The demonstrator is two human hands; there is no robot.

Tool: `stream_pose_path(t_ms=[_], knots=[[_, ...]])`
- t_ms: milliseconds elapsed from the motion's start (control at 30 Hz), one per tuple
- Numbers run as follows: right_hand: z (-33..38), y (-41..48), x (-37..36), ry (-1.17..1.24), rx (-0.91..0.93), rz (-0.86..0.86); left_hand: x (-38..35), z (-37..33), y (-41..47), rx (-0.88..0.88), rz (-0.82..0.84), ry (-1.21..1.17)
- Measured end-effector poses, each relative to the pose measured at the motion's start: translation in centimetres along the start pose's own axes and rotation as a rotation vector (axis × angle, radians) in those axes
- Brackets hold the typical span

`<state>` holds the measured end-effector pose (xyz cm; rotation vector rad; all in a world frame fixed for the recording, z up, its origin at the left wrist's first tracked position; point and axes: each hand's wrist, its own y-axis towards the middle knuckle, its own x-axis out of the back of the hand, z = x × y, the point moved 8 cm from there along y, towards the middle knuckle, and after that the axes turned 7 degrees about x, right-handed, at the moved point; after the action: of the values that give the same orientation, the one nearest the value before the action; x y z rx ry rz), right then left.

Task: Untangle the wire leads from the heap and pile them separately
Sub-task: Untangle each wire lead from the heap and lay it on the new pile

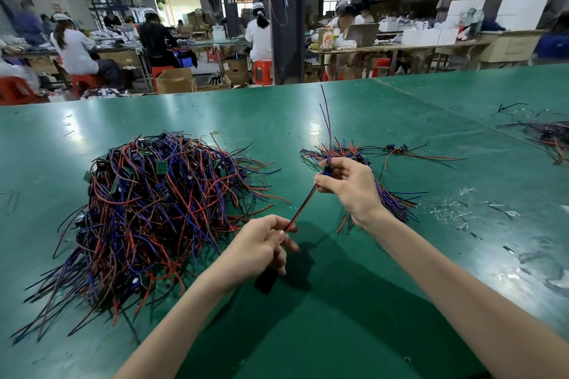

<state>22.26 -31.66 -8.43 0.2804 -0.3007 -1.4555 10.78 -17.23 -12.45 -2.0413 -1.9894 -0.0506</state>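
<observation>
Now left hand (261, 243), right hand (348, 181) pinch 1 wire lead (303, 206); heap (147, 209) left; small pile (397, 203) half-hidden behind.

The green table (277, 120) is gleaming, its smooth top reflecting light and showing whitish scuffs at the right. The heap (154, 203) and the wire lead (303, 206) are showing smooth plastic insulation. The cardboard boxes (175, 80) are looking matt; the stools (262, 71), glossy red plastic.

A green table (308, 326) fills the view, with clear plastic scraps (452, 214) lying on it at three o'clock, and beyond its far edge a dark pillar (284, 24) stands at twelve o'clock beside a red stool (262, 71), with a cardboard box (175, 80) at eleven, seated workers (75, 49) at ten and white boxes (428, 37) at one.
</observation>
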Motion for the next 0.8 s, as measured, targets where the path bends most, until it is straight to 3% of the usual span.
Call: stream_pose_path(t_ms=[567, 800], knots=[[-0.85, 0.00, -0.01, 0.171, -0.104, 0.005, 0.30, 0.71, -0.12, 0.090, 0.076, -0.015], [-0.91, -0.27, -0.33, 0.264, -0.173, 0.019, 1.01, 0.67, -0.15, 0.078, 0.016, 0.032]])
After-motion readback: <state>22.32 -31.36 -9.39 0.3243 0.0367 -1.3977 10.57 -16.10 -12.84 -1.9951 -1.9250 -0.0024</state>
